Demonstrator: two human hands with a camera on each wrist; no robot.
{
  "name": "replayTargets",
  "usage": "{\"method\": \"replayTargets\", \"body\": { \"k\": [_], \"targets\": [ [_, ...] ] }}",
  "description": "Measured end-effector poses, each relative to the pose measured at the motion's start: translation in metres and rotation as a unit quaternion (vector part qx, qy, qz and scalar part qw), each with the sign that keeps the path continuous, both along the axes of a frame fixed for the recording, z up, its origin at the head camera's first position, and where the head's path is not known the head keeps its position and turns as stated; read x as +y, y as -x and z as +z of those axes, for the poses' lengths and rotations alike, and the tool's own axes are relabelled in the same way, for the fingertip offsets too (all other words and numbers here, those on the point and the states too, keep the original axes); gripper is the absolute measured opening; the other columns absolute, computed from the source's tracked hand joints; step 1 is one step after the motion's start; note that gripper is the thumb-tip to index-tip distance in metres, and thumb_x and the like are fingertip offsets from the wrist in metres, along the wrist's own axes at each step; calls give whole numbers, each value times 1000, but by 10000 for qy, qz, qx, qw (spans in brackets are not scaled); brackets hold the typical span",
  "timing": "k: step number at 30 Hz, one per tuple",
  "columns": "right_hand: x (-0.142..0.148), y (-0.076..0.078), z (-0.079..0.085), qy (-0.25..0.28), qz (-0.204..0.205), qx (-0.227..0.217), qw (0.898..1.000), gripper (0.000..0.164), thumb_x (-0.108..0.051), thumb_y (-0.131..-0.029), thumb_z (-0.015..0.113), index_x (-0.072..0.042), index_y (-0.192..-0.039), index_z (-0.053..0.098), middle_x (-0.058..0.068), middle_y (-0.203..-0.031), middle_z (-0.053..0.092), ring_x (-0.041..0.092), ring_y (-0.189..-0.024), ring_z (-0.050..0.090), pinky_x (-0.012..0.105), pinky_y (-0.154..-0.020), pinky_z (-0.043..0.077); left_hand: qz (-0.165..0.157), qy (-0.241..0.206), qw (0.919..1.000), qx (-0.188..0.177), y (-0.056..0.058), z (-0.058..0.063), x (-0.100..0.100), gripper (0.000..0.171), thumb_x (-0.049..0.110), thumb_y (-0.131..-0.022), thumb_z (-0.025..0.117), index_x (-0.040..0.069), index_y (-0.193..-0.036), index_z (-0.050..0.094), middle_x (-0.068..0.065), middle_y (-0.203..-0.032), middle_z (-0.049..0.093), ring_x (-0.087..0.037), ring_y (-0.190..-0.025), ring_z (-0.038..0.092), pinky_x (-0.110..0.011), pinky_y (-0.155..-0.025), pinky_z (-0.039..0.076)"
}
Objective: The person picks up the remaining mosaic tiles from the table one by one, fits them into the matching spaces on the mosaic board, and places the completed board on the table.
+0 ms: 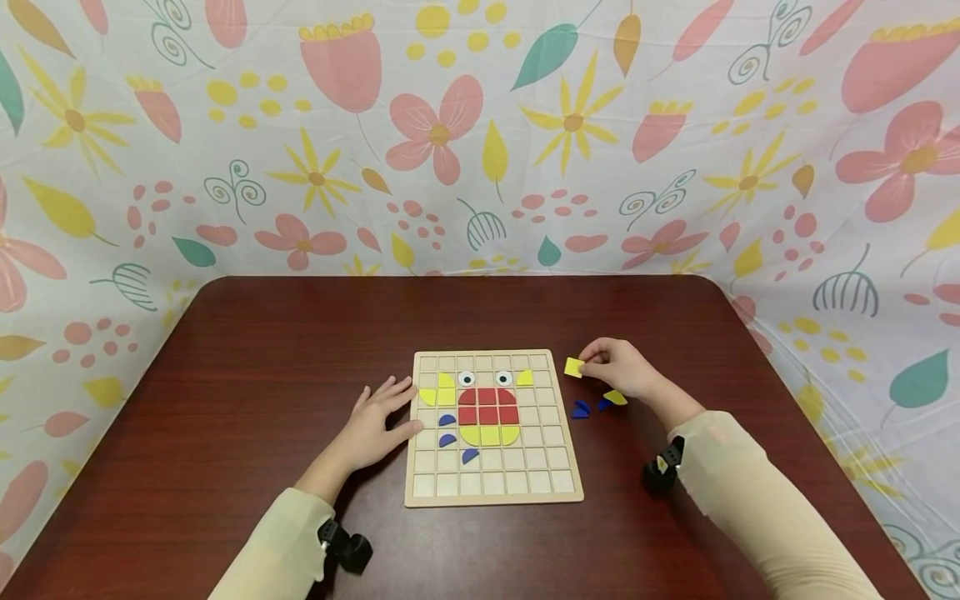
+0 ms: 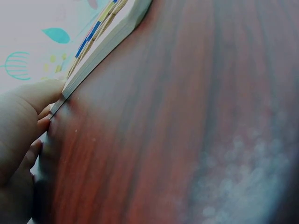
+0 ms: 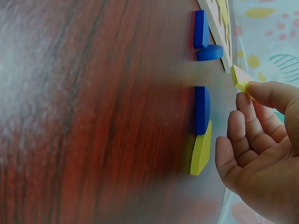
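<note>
A pale wooden grid board (image 1: 442, 485) bears red, yellow and blue pieces, with two round eye pieces (image 1: 467, 379) near its top. My right hand (image 1: 621, 368) pinches a yellow square tile (image 1: 573, 367) between thumb and fingertips, just off the board's upper right edge. In the right wrist view that tile (image 3: 239, 79) tilts away from the palm. Along the board's left edge my left hand (image 1: 373, 427) rests with fingers spread, thumb and fingertips at the rim. Its thumb (image 2: 44, 93) touches the board's side in the left wrist view.
Right of the board lie blue half-round pieces (image 1: 581, 410), and below my right hand a yellow piece (image 1: 616, 397) beside another blue one (image 1: 603, 404). The dark red wooden table (image 1: 300, 333) meets a flower-printed cloth (image 1: 480, 167) at the back and sides.
</note>
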State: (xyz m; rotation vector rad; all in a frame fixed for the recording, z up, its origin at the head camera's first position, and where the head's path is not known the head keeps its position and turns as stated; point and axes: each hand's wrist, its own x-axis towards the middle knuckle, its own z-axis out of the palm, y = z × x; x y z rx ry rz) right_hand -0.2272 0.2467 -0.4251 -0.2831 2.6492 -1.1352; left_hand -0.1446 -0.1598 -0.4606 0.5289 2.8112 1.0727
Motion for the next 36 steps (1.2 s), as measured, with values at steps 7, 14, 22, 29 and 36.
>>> {"method": "replayTargets", "body": {
  "k": [7, 14, 22, 29, 36],
  "targets": [
    [-5, -2, 0, 222, 136, -95, 9996, 23, -16, -88, 65, 3, -102, 61, 10, -80, 62, 16, -65, 51, 26, -53, 44, 6, -4, 10000, 28, 0, -3, 0, 61, 33, -88, 66, 8, -141, 46, -10, -151, 37, -33, -144, 22, -64, -112, 5],
    [-12, -3, 3, 258, 166, -243, 9992, 20, -15, -88, 65, 0, -100, 63, 9, -80, 62, 17, -64, 51, 26, -54, 44, 17, -8, 10000, 57, 0, -3, -1, 62, 33, -88, 66, 8, -141, 46, -10, -151, 37, -33, -144, 23, -64, -112, 6],
    [-19, -5, 2, 332, 324, -326, 9984, 19, -14, -87, 66, 1, -100, 63, 8, -80, 63, 19, -67, 53, 29, -58, 46, 2, -35, 10000, 32, 0, -4, -1, 62, 33, -88, 66, 8, -141, 46, -10, -151, 37, -33, -144, 22, -64, -112, 5],
    [-28, -8, 4, 219, 390, -355, 9984, 20, -12, -89, 65, 4, -100, 62, 8, -80, 61, 19, -68, 52, 28, -59, 46, 3, 12, 10000, 26, 1, -5, -1, 62, 35, -88, 66, 9, -141, 46, -9, -151, 37, -32, -144, 22, -64, -113, 5],
    [-37, -13, 9, 118, 411, -370, 9984, 18, -7, -89, 63, 7, -101, 62, 11, -79, 61, 23, -66, 52, 30, -58, 46, 9, 30, 10000, 34, 1, -4, -1, 62, 35, -88, 66, 10, -141, 46, -9, -151, 37, -32, -144, 22, -64, -113, 5]
  ]
}}
